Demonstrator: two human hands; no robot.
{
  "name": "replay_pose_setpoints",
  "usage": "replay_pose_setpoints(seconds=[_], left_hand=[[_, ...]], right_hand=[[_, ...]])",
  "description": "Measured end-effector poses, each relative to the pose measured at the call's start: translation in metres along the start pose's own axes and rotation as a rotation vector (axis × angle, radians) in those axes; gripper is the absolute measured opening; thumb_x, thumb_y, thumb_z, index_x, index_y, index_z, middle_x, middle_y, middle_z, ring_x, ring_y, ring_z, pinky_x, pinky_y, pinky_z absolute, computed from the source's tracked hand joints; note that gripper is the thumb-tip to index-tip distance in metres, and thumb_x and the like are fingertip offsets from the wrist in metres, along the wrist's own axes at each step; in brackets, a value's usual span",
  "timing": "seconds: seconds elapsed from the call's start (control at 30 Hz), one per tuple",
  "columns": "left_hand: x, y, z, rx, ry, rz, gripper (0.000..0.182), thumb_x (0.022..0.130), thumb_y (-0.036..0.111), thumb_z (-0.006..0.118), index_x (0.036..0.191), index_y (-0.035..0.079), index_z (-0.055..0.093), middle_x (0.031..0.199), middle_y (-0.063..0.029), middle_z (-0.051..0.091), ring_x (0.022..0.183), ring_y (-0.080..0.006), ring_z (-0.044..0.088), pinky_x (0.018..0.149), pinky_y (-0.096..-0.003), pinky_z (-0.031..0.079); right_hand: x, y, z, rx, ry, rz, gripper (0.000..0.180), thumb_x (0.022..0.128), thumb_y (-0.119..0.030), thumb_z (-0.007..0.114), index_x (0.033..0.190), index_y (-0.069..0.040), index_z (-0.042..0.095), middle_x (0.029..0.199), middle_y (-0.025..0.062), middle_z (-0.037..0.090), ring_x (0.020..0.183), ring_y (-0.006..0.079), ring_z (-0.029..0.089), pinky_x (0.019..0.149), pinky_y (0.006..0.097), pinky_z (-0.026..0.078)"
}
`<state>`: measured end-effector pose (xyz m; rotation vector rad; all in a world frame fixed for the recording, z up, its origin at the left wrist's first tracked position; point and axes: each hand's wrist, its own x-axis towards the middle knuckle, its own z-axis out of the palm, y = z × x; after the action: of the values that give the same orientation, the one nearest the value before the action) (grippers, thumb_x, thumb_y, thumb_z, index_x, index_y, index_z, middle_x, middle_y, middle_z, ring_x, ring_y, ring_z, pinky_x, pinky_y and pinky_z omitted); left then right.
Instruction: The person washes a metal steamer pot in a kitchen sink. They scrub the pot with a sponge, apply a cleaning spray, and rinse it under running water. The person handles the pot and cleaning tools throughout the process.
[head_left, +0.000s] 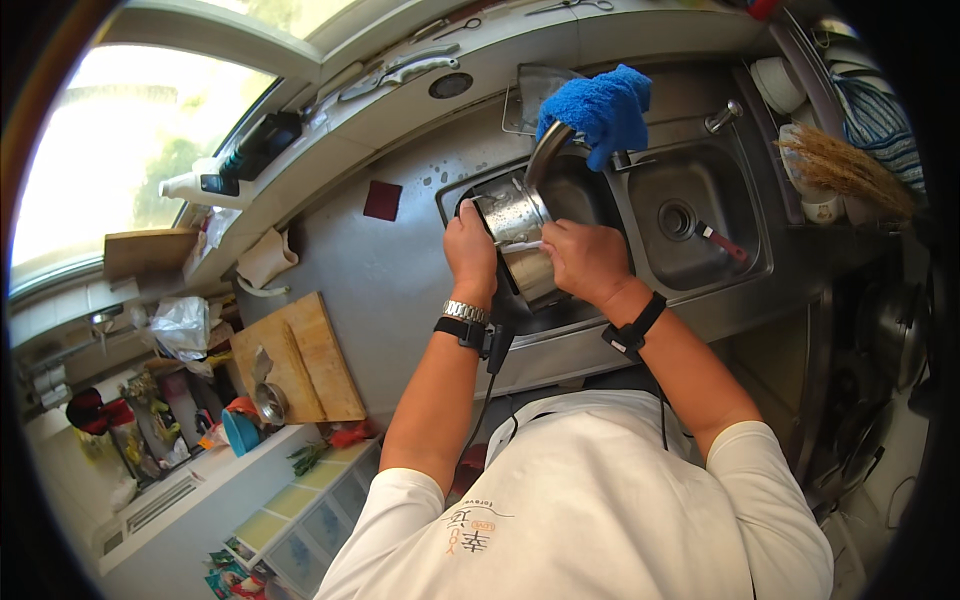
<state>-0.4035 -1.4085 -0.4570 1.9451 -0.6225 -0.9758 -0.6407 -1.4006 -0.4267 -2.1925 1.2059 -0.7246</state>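
Note:
A shiny stainless steel vessel (531, 274) is held tilted over the left basin of a double sink (555, 328). My left hand (471, 244) grips its left side, by a dark edge or handle. My right hand (589, 259) holds a slim white tool (521, 246) against the vessel's wall; the tool's far end is hard to make out. Just above the vessel is the curved metal faucet spout (547, 154), with a blue cloth (600, 109) draped over it. Whether water runs from the spout cannot be told.
A red-handled tool (724, 244) lies in the right basin (694, 270). A dark red square pad (382, 201) and a wooden cutting board (300, 360) are on the steel counter. Bowls (778, 84) stand at the right; pruning shears (405, 69) lie on the sill.

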Motion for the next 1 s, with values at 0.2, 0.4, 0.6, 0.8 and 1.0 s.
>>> replay_pose_setpoints(seconds=[0.2,0.4,0.6,0.8,1.0], left_hand=[[0.000,-0.003,0.001,0.007,0.034,0.005,0.067,0.124,0.048,0.056,0.101,-0.012,0.072,0.093,-0.0190,0.075,0.087,-0.0287,0.061,0.085,-0.0498,0.052],[-0.003,-0.001,0.000,-0.001,0.015,-0.020,0.067,0.124,0.049,0.057,0.101,-0.012,0.072,0.093,-0.0184,0.074,0.087,-0.0287,0.060,0.085,-0.0496,0.052],[-0.006,0.000,0.005,0.008,0.024,0.024,0.065,0.124,0.048,0.058,0.100,-0.012,0.072,0.092,-0.0165,0.074,0.086,-0.0259,0.059,0.083,-0.0490,0.052],[-0.002,-0.001,0.005,-0.005,0.010,-0.005,0.065,0.124,0.048,0.059,0.101,-0.012,0.072,0.093,-0.0182,0.075,0.086,-0.0260,0.060,0.082,-0.0484,0.052],[-0.004,0.000,0.005,0.005,-0.008,-0.001,0.065,0.124,0.047,0.059,0.098,-0.012,0.070,0.089,-0.0160,0.071,0.083,-0.0248,0.057,0.079,-0.0486,0.050]], right_hand=[[-0.002,-0.010,0.005,-0.053,0.047,0.081,0.013,0.107,-0.023,0.078,0.099,-0.015,0.071,0.095,0.0084,0.077,0.084,0.0433,0.077,0.068,0.0547,0.059],[-0.017,-0.016,0.017,-0.094,0.038,0.171,0.011,0.107,-0.021,0.077,0.105,-0.014,0.069,0.097,0.0096,0.079,0.082,0.0434,0.078,0.068,0.0559,0.060],[-0.009,-0.003,0.006,-0.049,-0.020,0.022,0.011,0.107,-0.021,0.078,0.106,-0.014,0.069,0.096,0.0090,0.080,0.084,0.0415,0.080,0.071,0.0545,0.063],[-0.003,0.006,0.002,-0.081,-0.028,0.040,0.012,0.107,-0.022,0.079,0.104,-0.015,0.069,0.097,0.0072,0.080,0.090,0.0399,0.080,0.072,0.0540,0.063],[0.000,0.032,-0.011,-0.142,-0.050,0.118,0.011,0.110,-0.026,0.075,0.107,-0.017,0.070,0.100,0.0074,0.081,0.090,0.0414,0.080,0.073,0.0556,0.061]])
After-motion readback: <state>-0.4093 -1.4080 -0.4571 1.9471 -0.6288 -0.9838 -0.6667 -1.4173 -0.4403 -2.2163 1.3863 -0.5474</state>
